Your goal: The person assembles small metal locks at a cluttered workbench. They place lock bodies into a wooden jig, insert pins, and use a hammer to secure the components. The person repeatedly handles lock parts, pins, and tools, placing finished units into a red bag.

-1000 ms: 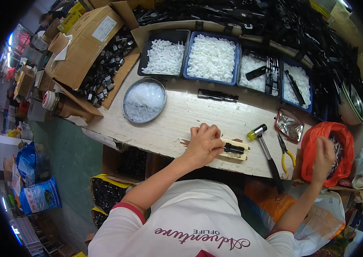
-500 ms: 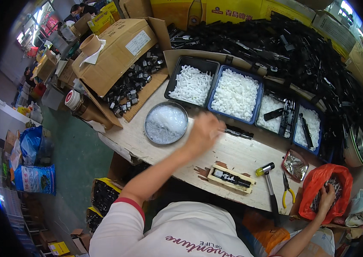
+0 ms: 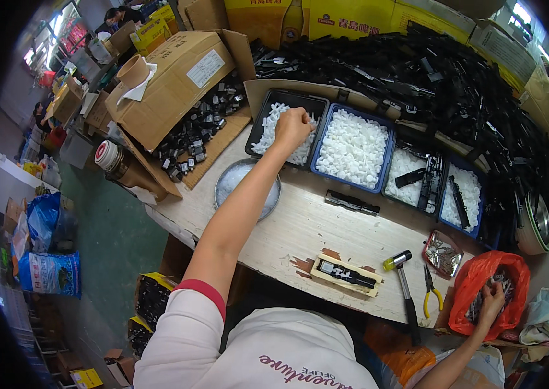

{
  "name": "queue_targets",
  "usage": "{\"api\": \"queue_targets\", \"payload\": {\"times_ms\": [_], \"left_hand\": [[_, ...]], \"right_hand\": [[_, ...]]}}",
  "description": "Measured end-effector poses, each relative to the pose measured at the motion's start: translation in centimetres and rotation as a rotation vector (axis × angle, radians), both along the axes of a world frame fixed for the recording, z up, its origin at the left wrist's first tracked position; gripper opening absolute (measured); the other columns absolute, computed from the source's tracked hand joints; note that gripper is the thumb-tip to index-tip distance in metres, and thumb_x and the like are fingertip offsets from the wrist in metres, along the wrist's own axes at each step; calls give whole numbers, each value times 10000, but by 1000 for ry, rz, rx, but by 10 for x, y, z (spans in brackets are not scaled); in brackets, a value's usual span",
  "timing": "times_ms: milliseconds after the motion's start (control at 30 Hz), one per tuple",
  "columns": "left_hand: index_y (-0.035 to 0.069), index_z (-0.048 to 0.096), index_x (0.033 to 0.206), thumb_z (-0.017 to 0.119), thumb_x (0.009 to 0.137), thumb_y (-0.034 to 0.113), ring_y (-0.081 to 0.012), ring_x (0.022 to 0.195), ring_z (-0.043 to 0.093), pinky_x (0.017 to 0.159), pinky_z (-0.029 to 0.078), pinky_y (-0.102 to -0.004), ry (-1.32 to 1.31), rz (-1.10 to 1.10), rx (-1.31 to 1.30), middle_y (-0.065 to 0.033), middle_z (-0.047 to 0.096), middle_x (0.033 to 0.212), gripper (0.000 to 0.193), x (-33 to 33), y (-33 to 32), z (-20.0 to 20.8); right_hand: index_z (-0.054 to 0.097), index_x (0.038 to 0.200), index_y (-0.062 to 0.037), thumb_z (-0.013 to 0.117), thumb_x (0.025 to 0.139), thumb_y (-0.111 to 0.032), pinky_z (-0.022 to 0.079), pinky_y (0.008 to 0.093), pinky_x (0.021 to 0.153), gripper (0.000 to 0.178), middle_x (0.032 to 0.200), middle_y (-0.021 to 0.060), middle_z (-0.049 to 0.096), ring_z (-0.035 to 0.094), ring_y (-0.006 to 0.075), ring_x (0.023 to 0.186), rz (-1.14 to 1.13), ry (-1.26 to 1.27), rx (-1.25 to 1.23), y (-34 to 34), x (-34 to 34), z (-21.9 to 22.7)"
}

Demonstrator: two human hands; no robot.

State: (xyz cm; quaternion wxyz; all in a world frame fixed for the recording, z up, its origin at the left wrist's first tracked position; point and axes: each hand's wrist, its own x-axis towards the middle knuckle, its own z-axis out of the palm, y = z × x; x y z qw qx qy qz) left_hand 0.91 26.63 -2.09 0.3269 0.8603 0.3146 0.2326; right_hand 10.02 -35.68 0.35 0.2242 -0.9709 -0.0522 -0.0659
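Note:
My left hand (image 3: 292,131) is above the black tray (image 3: 322,106) of small white plastic pieces, its fingers drawn together. Whatever is between them cannot be made out. Far to the right, my right hand (image 3: 493,303) reaches into a red plastic bag (image 3: 461,307) holding small grey metal pieces. Its fingers are curled among them and partly hidden. On the table in front of me, a black part with a silver block (image 3: 349,273) lies in a cream-coloured holder (image 3: 318,271). A long black part (image 3: 352,201) rests on the table below the blue tray (image 3: 320,162).
A hammer (image 3: 406,285), yellow-handled pliers (image 3: 431,298) and a small red dish (image 3: 432,253) of metal pins lie near the bag. My forearm crosses a round metal bowl (image 3: 277,194). Black parts (image 3: 443,97) are heaped behind the trays; a cardboard box (image 3: 174,84) stands left.
My left hand has moved up and left, from over the table beside the round bowl to the black tray. My right hand stays in the red bag.

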Motion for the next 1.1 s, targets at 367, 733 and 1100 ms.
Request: {"api": "queue_targets", "payload": {"times_ms": [367, 733, 1100], "left_hand": [[-30, 602, 867, 621, 738, -10, -112, 611, 578, 550, 472, -216, -587, -23, -626, -27, 575, 708, 132, -155, -40, 41], [27, 579, 684, 617, 643, -32, -255, 701, 525, 613, 434, -330, -132, -33, 369, -82, 566, 692, 81, -199, -70, -14], [-10, 620, 850, 602, 724, -57, -121, 678, 560, 563, 455, -236, -343, 25, -244, -38, 541, 711, 136, -215, -94, 25]], "right_hand": [[423, 1260, -44, 526, 787, -140, 422, 343, 747, 494, 841, 96, 583, 550, 209, 768, -121, -8, -2, -9, 0, -8], [477, 1146, 3, 498, 849, -48, 345, 268, 876, 302, 1036, 66, 503, 468, 155, 951, 175, -100, 479, 12, -16, 15], [560, 968, -4, 559, 800, 30, 450, 225, 720, 171, 898, 48, 564, 541, 98, 802, 242, 147, 715, 117, -81, 34]]}}
